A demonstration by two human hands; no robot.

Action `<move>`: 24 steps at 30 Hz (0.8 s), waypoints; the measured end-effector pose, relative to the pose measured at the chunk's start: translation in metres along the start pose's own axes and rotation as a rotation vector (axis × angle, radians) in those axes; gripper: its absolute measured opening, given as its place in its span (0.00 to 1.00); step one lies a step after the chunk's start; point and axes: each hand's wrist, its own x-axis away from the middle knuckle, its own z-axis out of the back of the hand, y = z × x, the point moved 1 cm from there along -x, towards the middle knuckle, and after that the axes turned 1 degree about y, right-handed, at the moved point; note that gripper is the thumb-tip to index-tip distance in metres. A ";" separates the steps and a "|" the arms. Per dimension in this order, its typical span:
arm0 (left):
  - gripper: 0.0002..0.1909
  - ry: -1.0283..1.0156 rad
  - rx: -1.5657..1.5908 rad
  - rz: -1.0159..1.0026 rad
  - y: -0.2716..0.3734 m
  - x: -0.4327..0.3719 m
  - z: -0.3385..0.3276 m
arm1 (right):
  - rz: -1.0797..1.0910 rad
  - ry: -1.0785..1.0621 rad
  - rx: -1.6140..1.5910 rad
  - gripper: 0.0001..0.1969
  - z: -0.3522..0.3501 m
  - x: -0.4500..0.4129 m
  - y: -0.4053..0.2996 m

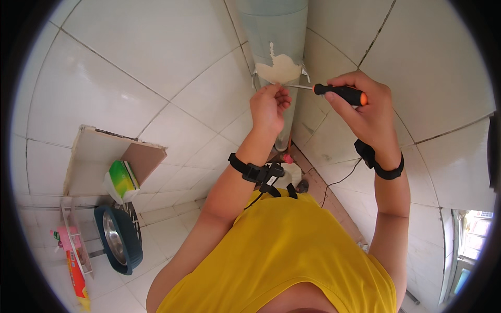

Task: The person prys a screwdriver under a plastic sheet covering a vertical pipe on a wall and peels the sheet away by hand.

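Observation:
A thick grey-blue pipe point(274, 29) runs down the tiled corner, with a ragged cream patch point(278, 69) where its surface looks bare. Silvery strips point(305, 73) stick out at both sides of the patch. My right hand point(364, 101) grips a screwdriver point(341, 94) with a black and orange handle, its metal shaft pointing left toward the lower edge of the patch. My left hand point(271, 105) is against the pipe just below the patch, fingers curled near the screwdriver's tip; whether they pinch the tip or something else is hidden. Both wrists wear black straps with small devices.
White tiled walls point(203, 82) meet behind the pipe. At left are a wall recess point(92, 168) with a green tissue pack point(124, 180), a dark blue basin point(131, 242) and a wire rack point(74, 238). A cable point(338, 182) hangs below my right wrist. A window stands at lower right.

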 end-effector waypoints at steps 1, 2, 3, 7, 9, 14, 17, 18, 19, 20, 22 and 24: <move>0.06 -0.007 0.004 0.006 0.000 -0.001 0.001 | 0.045 -0.046 0.103 0.09 -0.003 -0.006 -0.002; 0.07 -0.027 -0.016 -0.023 0.000 -0.002 0.002 | 0.043 -0.043 0.113 0.09 -0.007 -0.011 -0.002; 0.07 -0.046 -0.037 -0.051 0.000 -0.002 0.002 | 0.100 -0.066 0.168 0.09 -0.011 -0.016 -0.002; 0.05 -0.099 -0.082 -0.083 0.002 -0.002 0.003 | 0.289 -0.048 0.211 0.07 -0.024 -0.030 -0.002; 0.08 -0.102 -0.050 -0.113 0.001 -0.005 0.004 | 0.327 -0.086 0.254 0.07 -0.028 -0.033 -0.013; 0.08 -0.097 -0.055 -0.074 0.002 -0.007 0.004 | 0.387 -0.166 0.363 0.07 -0.040 -0.053 -0.028; 0.08 -0.096 -0.079 -0.070 0.005 -0.006 0.005 | 0.285 -0.147 0.367 0.07 -0.049 -0.063 -0.029; 0.08 -0.100 -0.092 -0.069 0.006 -0.006 0.006 | 0.268 -0.130 0.348 0.07 -0.050 -0.065 -0.030; 0.08 -0.101 -0.090 -0.064 0.006 -0.006 0.007 | 0.251 -0.113 0.329 0.07 -0.051 -0.066 -0.030; 0.08 -0.124 -0.103 -0.056 0.005 -0.006 0.008 | 0.248 -0.115 0.333 0.07 -0.052 -0.067 -0.030; 0.07 -0.150 -0.121 -0.049 0.006 -0.006 0.007 | 0.099 -0.111 0.368 0.06 -0.052 -0.069 -0.029; 0.08 -0.138 -0.094 -0.065 0.007 -0.005 0.006 | 0.054 -0.058 0.369 0.07 -0.057 -0.069 -0.033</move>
